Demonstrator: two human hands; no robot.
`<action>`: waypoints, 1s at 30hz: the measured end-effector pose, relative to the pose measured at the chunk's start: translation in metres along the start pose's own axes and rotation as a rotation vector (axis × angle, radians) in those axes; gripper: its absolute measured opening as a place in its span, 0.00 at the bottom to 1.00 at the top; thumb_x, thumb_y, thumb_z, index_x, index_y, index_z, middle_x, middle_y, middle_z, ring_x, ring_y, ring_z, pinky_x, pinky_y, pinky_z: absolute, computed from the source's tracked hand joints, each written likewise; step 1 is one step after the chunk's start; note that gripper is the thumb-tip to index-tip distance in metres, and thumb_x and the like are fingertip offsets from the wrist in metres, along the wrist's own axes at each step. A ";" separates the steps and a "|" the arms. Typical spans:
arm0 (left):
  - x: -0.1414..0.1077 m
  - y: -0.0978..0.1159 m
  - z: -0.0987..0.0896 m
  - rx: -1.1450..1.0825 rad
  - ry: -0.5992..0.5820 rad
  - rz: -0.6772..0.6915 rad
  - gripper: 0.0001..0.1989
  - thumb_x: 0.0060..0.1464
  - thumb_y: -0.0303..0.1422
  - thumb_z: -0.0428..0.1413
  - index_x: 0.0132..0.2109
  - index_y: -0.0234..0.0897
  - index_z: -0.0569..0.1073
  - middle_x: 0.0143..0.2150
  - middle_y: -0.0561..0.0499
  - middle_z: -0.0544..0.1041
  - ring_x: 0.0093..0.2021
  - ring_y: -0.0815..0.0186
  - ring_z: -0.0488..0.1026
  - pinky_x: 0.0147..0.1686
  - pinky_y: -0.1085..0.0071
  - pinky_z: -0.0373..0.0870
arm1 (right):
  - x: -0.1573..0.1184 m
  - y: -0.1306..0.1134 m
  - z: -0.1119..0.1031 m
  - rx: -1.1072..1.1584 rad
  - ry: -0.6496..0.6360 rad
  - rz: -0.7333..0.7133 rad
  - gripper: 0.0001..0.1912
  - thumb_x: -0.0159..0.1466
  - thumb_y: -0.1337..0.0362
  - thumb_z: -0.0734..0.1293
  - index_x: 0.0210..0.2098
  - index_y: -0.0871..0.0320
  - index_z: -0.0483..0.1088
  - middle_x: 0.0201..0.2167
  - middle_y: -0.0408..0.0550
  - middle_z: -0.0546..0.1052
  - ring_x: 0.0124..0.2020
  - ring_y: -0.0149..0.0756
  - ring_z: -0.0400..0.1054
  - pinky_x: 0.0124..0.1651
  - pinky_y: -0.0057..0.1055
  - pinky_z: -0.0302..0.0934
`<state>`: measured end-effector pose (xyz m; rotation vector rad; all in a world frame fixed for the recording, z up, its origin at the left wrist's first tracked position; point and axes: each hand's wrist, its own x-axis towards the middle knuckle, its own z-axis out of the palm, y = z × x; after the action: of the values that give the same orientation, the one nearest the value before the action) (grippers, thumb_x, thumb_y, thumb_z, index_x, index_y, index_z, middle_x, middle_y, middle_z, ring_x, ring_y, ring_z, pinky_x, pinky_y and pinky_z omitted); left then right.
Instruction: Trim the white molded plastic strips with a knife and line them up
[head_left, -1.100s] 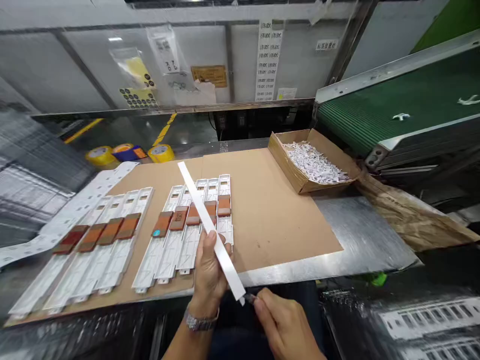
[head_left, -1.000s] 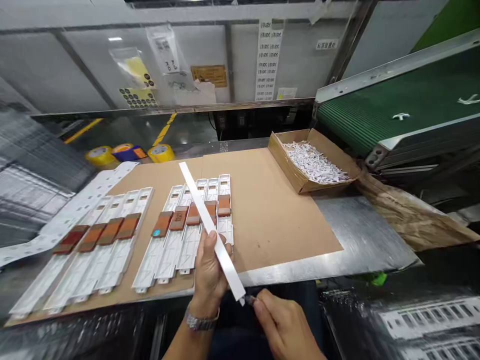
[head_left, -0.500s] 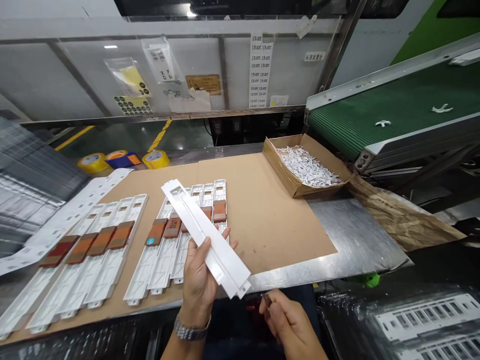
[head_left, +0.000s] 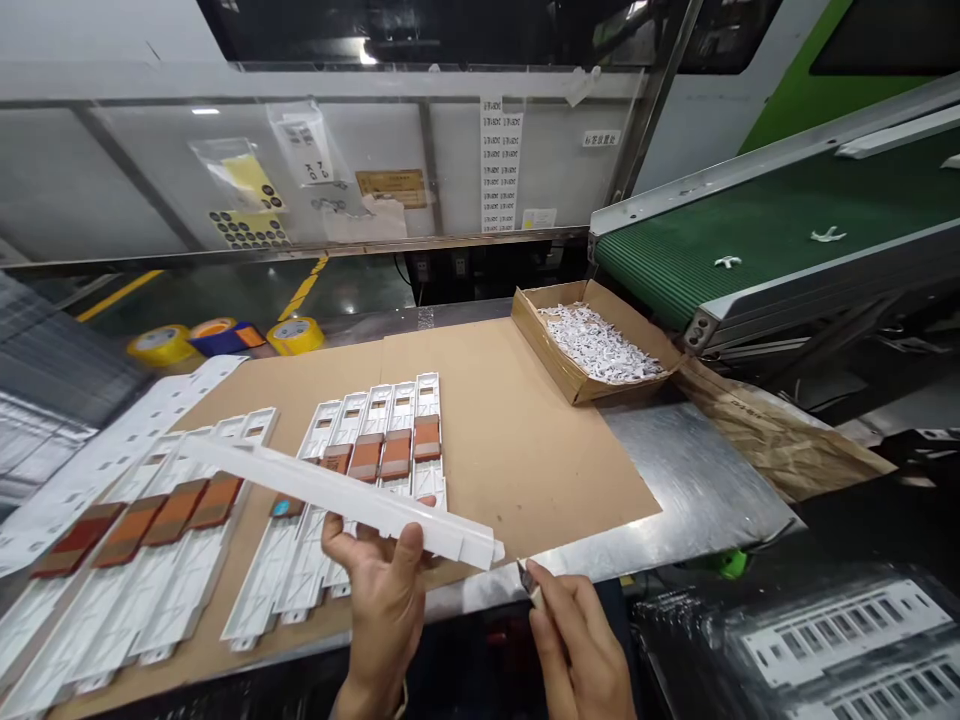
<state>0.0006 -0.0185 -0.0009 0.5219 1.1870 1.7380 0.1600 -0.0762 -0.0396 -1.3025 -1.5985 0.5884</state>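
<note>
My left hand [head_left: 382, 600] is closed around a long white plastic strip [head_left: 337, 487], thumb on the near side and fingers beneath. The strip is tilted, its right end lower and nearer me. Just right of that end, my right hand [head_left: 574, 640] pinches a small knife [head_left: 527, 577] with a dark pointed blade; most of its handle is hidden in the fingers. Blade and strip look slightly apart. Behind the held strip, several similar white strips [head_left: 262, 580] lie side by side on cardboard, with orange-brown blocks [head_left: 366, 457] across them. A second such row [head_left: 180, 590] lies farther left.
An open cardboard box [head_left: 551, 358] of small white pieces stands at the back right, beside a green conveyor belt [head_left: 675, 250]. Rolls of tape [head_left: 296, 336] sit at the back left. Slotted white panels [head_left: 847, 630] in dark plastic are at lower right.
My left hand has turned the strip to a flatter angle, its far end swinging left and down. My right hand has brought the knife up, nearer the strip's right end. The view has shifted slightly.
</note>
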 end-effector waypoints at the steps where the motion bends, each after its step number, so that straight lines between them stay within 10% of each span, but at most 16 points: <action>1: 0.000 -0.001 0.000 0.007 0.017 0.017 0.37 0.45 0.37 0.63 0.56 0.58 0.50 0.56 0.48 0.64 0.42 0.64 0.73 0.36 0.67 0.74 | -0.001 0.001 0.001 -0.041 0.011 -0.043 0.20 0.67 0.68 0.58 0.57 0.52 0.63 0.37 0.48 0.69 0.34 0.31 0.67 0.36 0.25 0.63; 30: -0.002 -0.003 0.001 0.092 0.087 0.102 0.37 0.45 0.34 0.64 0.55 0.55 0.50 0.54 0.49 0.64 0.41 0.69 0.72 0.41 0.72 0.71 | -0.004 0.005 0.015 -0.295 0.022 -0.173 0.21 0.66 0.68 0.59 0.58 0.57 0.62 0.28 0.49 0.71 0.28 0.35 0.68 0.33 0.29 0.65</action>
<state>0.0033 -0.0196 -0.0028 0.5758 1.3262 1.8148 0.1492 -0.0760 -0.0513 -1.3582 -1.8066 0.2358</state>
